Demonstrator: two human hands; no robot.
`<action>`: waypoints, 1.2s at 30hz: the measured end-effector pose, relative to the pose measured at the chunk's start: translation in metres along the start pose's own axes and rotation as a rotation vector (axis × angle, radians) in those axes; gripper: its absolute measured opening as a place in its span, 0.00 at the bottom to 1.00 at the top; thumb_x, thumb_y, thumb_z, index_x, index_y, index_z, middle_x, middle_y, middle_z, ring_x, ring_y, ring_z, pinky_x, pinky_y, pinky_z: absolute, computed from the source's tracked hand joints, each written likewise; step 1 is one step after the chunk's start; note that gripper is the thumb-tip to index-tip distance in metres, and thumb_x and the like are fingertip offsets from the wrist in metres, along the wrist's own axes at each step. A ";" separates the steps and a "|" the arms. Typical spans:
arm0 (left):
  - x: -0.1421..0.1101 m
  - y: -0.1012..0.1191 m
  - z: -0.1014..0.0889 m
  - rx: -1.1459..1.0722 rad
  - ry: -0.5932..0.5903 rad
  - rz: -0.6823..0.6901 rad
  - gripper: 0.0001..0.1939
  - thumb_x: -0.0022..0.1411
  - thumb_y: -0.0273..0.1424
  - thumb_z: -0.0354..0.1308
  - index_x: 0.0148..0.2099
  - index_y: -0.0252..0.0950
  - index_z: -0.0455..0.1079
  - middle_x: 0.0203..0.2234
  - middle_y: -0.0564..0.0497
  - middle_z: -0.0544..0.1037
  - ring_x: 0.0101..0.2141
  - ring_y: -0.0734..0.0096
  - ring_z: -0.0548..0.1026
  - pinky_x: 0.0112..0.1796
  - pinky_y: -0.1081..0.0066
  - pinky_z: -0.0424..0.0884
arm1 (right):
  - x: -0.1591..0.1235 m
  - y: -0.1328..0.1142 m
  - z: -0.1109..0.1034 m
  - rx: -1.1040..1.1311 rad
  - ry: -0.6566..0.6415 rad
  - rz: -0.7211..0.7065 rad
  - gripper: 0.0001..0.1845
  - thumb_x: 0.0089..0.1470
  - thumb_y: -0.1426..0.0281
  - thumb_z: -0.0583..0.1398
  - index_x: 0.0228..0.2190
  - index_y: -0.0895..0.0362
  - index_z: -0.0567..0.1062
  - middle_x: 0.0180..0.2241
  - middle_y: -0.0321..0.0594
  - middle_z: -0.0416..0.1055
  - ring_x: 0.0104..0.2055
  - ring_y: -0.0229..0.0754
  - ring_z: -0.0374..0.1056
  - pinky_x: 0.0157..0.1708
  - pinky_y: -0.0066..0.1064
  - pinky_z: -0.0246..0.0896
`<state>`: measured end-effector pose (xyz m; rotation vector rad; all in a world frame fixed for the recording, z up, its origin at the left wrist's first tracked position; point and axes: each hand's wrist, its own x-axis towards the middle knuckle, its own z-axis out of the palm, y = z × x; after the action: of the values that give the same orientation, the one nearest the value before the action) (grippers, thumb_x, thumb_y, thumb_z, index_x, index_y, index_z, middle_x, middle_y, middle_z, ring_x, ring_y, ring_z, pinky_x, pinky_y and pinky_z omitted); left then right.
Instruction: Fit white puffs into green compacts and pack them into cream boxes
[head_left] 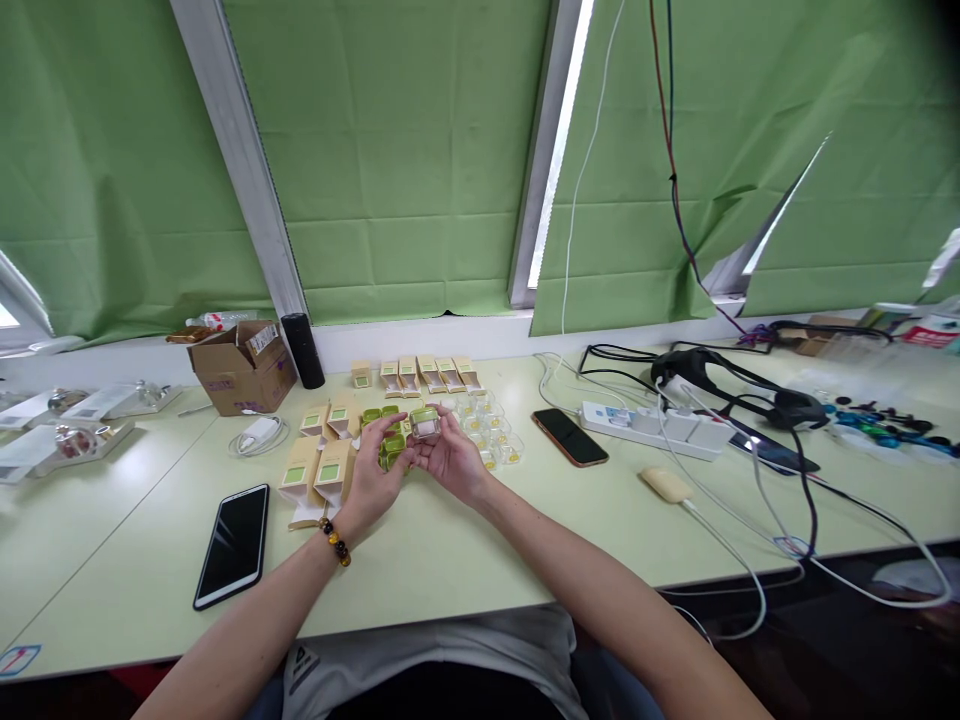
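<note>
My right hand (456, 462) is closed around a small clear square container (425, 422) with a pale inside, raised above the table. Close beside it on the left, my left hand (373, 472) has its fingers curled over small green square pieces (371, 415). Whether it grips one of them is hard to make out. Several clear cups with yellow centres (491, 435) lie to the right of my right hand. Open cardboard boxes with green windows (334, 468) stand left of my left hand, and more small boxes (431, 374) line up behind.
A black phone (232, 545) lies at front left, another phone (570, 438) at right. Beyond that are a white power strip (656, 430), a beige mouse-shaped device (666, 485), a black headset (720, 385) and loose cables. A cardboard carton (244, 372) and a black cylinder (302, 350) stand at back left.
</note>
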<state>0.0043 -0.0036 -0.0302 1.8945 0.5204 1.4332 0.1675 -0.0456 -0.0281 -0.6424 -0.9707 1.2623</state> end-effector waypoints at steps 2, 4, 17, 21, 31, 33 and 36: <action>0.000 0.001 0.000 0.048 -0.009 0.041 0.27 0.62 0.30 0.69 0.62 0.45 0.72 0.57 0.43 0.74 0.58 0.52 0.71 0.60 0.52 0.68 | -0.002 0.000 0.002 -0.011 -0.030 0.006 0.32 0.57 0.39 0.62 0.54 0.42 0.62 0.37 0.37 0.78 0.40 0.49 0.77 0.38 0.41 0.71; -0.001 0.003 -0.001 0.101 -0.015 0.067 0.28 0.61 0.30 0.69 0.63 0.45 0.71 0.56 0.43 0.74 0.58 0.51 0.70 0.59 0.51 0.68 | -0.003 0.000 0.004 -0.010 -0.060 0.012 0.32 0.57 0.40 0.63 0.53 0.42 0.62 0.38 0.37 0.78 0.41 0.49 0.77 0.37 0.40 0.70; 0.001 0.005 -0.002 0.141 0.039 0.091 0.21 0.61 0.29 0.68 0.56 0.45 0.75 0.51 0.45 0.76 0.55 0.52 0.71 0.57 0.54 0.67 | -0.006 0.000 0.004 -0.115 -0.089 -0.014 0.30 0.56 0.40 0.62 0.51 0.43 0.63 0.39 0.38 0.77 0.39 0.50 0.76 0.39 0.46 0.72; 0.001 0.003 -0.002 0.148 0.041 0.092 0.21 0.62 0.30 0.69 0.56 0.45 0.74 0.51 0.45 0.76 0.55 0.51 0.70 0.57 0.53 0.67 | -0.007 -0.001 0.006 -0.082 -0.116 -0.022 0.29 0.57 0.42 0.62 0.51 0.42 0.62 0.41 0.39 0.77 0.41 0.50 0.76 0.40 0.46 0.73; -0.001 -0.013 -0.002 0.035 0.060 -0.035 0.23 0.67 0.37 0.65 0.62 0.45 0.68 0.58 0.43 0.71 0.55 0.56 0.73 0.55 0.57 0.72 | -0.008 -0.007 0.008 -0.028 -0.197 -0.059 0.35 0.55 0.52 0.68 0.58 0.42 0.61 0.45 0.41 0.78 0.49 0.52 0.76 0.42 0.45 0.74; -0.001 -0.015 -0.002 0.041 0.061 -0.043 0.23 0.68 0.37 0.64 0.63 0.45 0.68 0.59 0.43 0.71 0.56 0.56 0.73 0.56 0.56 0.71 | -0.007 -0.006 0.009 -0.077 -0.166 -0.096 0.37 0.53 0.53 0.70 0.58 0.42 0.61 0.44 0.39 0.78 0.47 0.50 0.75 0.41 0.43 0.74; -0.001 -0.013 -0.002 0.083 0.048 -0.011 0.24 0.69 0.36 0.63 0.65 0.45 0.66 0.61 0.42 0.71 0.58 0.56 0.72 0.58 0.55 0.71 | -0.005 -0.004 0.008 -0.208 -0.109 -0.172 0.35 0.53 0.52 0.70 0.56 0.44 0.61 0.41 0.37 0.77 0.42 0.46 0.75 0.39 0.39 0.74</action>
<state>0.0030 0.0051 -0.0400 1.9222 0.6214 1.4737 0.1620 -0.0525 -0.0222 -0.6405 -1.2328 1.0616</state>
